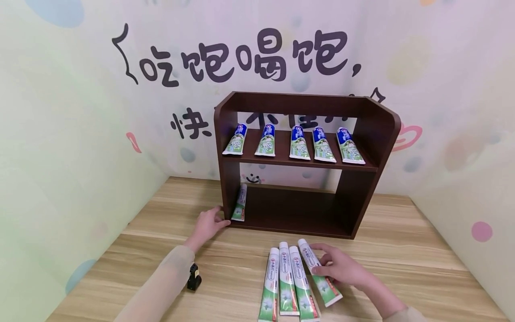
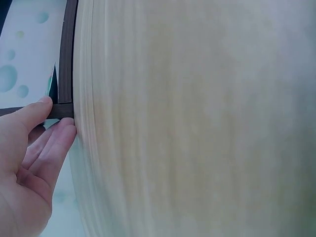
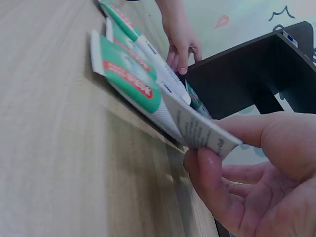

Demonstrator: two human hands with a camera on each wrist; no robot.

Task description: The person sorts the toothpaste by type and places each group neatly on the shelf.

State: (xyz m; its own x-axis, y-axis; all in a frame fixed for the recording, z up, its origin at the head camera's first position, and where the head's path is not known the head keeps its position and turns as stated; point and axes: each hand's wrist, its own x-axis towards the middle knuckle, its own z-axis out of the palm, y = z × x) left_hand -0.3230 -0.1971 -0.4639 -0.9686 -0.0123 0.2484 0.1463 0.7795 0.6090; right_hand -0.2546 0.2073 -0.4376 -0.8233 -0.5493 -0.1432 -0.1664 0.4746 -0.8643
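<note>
A dark brown two-tier shelf (image 1: 297, 102) stands on the table. My left hand (image 1: 207, 227) grips its lower left front corner, with the thumb on one side of the panel (image 2: 65, 54) and the fingers on the other. A green and white toothpaste tube (image 1: 325, 290) is pinched between the thumb and fingers of my right hand (image 1: 344, 268); in the right wrist view the tube (image 3: 207, 136) is tilted up on edge. Three similar toothpaste tubes (image 1: 286, 286) lie side by side just left of it. Another green and white tube (image 1: 240, 203) lies at the left end of the lower tier.
Several blue and green toothpaste tubes (image 1: 298, 143) lie in a row on the upper tier. A small black object (image 1: 194, 278) is beside my left forearm. The wood-grain table (image 1: 406, 264) meets patterned walls (image 1: 80, 134) behind and at both sides.
</note>
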